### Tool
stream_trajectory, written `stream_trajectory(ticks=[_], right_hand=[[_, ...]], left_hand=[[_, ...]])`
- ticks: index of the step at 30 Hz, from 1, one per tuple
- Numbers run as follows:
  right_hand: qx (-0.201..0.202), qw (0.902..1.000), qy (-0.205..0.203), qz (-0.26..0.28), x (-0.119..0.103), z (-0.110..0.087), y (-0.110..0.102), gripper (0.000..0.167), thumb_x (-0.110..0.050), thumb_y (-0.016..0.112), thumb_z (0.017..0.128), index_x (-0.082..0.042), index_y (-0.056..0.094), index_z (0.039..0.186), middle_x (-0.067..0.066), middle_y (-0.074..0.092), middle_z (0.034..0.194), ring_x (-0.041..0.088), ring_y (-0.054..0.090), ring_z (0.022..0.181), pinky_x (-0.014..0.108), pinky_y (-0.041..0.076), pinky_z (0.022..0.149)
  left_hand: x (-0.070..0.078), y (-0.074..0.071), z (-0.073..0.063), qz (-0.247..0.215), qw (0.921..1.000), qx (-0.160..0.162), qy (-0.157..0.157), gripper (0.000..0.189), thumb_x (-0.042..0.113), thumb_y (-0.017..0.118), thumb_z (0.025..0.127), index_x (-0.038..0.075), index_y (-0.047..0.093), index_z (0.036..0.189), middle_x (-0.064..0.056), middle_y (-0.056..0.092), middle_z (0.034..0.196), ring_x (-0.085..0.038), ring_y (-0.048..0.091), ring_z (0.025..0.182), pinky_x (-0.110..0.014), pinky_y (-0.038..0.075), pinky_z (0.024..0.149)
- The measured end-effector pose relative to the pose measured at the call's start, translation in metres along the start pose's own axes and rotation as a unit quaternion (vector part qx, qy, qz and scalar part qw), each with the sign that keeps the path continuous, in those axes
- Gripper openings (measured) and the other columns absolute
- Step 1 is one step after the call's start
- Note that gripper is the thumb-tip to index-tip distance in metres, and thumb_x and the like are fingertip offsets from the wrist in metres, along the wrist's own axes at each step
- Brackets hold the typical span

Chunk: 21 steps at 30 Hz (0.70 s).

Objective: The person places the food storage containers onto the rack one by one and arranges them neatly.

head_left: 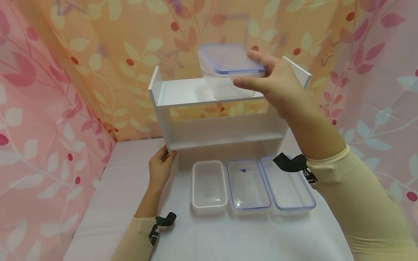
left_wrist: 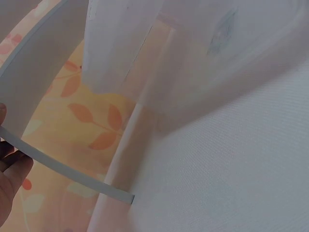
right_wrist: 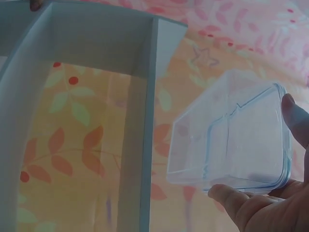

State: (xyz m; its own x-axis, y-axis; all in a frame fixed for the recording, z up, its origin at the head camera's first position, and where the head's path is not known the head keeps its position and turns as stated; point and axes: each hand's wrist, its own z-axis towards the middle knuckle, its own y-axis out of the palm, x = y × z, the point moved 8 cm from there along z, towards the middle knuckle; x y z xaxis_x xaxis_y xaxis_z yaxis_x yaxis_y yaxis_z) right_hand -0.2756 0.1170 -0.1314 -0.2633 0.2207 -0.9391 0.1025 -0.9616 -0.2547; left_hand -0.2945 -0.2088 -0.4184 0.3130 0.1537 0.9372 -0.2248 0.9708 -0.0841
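My right hand [head_left: 277,81] grips a clear plastic food container [head_left: 228,59] with a blue-edged lid, thumb on the near side and fingers round the far side. The container is over the top board of a white shelf unit [head_left: 225,130]. In the right wrist view the container [right_wrist: 227,135] appears apart from the shelf's upper board [right_wrist: 147,130]. My left hand [head_left: 160,166] holds the shelf's left side panel near the lower board. From the left wrist, the fingers of that hand [left_wrist: 12,179] pinch the panel's edge [left_wrist: 72,174].
Three more containers stand in a row on the white table before the shelf: one frosted [head_left: 209,186], then two with blue rims [head_left: 249,185] [head_left: 287,185]. Patterned curtains [head_left: 98,65] hang behind and at both sides. Black straps [head_left: 290,163] circle the sleeves.
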Motion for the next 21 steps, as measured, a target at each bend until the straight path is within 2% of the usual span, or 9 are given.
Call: stream_trajectory(ticks=[2, 5, 12, 21], right_hand=[[0.002, 1.0000, 0.003, -0.001, -0.001, 0.003, 0.007, 0.090, -0.024, 0.087, 0.084, -0.021, 0.038, 0.159, 0.004, 0.046, 0.155, 0.018, 0.047, 0.133, 0.033, 0.037, 0.119], [0.006, 0.9999, -0.003, -0.008, -0.003, 0.008, 0.018, 0.091, -0.027, 0.089, 0.081, -0.021, 0.041, 0.158, 0.005, 0.049, 0.151, 0.018, 0.050, 0.130, 0.033, 0.040, 0.115], [-0.008, 0.9996, -0.025, 0.011, -0.008, 0.019, 0.047, 0.094, -0.023, 0.090, 0.080, -0.016, 0.039, 0.159, 0.005, 0.049, 0.151, 0.020, 0.051, 0.130, 0.032, 0.045, 0.114], [0.003, 0.9995, -0.032, -0.006, -0.007, 0.027, 0.073, 0.098, -0.026, 0.094, 0.076, -0.017, 0.041, 0.158, 0.000, 0.050, 0.152, 0.016, 0.054, 0.128, 0.025, 0.048, 0.109]], left_hand=[[0.008, 0.000, -0.002, 0.003, 1.0000, -0.001, -0.001, 0.045, 0.002, 0.070, 0.096, -0.009, 0.058, 0.138, -0.027, 0.063, 0.135, -0.034, 0.062, 0.127, -0.022, 0.056, 0.099], [0.011, -0.001, -0.003, 0.003, 1.0000, -0.002, -0.005, 0.046, 0.002, 0.070, 0.096, -0.009, 0.057, 0.139, -0.027, 0.062, 0.136, -0.035, 0.061, 0.127, -0.022, 0.056, 0.098], [0.009, -0.003, -0.001, 0.000, 1.0000, -0.004, -0.004, 0.047, 0.004, 0.070, 0.096, -0.009, 0.056, 0.140, -0.027, 0.061, 0.137, -0.034, 0.061, 0.127, -0.022, 0.056, 0.098], [0.011, -0.003, -0.001, 0.010, 0.9999, 0.000, 0.004, 0.045, 0.002, 0.071, 0.096, -0.008, 0.058, 0.138, -0.027, 0.062, 0.135, -0.034, 0.062, 0.127, -0.021, 0.056, 0.098]])
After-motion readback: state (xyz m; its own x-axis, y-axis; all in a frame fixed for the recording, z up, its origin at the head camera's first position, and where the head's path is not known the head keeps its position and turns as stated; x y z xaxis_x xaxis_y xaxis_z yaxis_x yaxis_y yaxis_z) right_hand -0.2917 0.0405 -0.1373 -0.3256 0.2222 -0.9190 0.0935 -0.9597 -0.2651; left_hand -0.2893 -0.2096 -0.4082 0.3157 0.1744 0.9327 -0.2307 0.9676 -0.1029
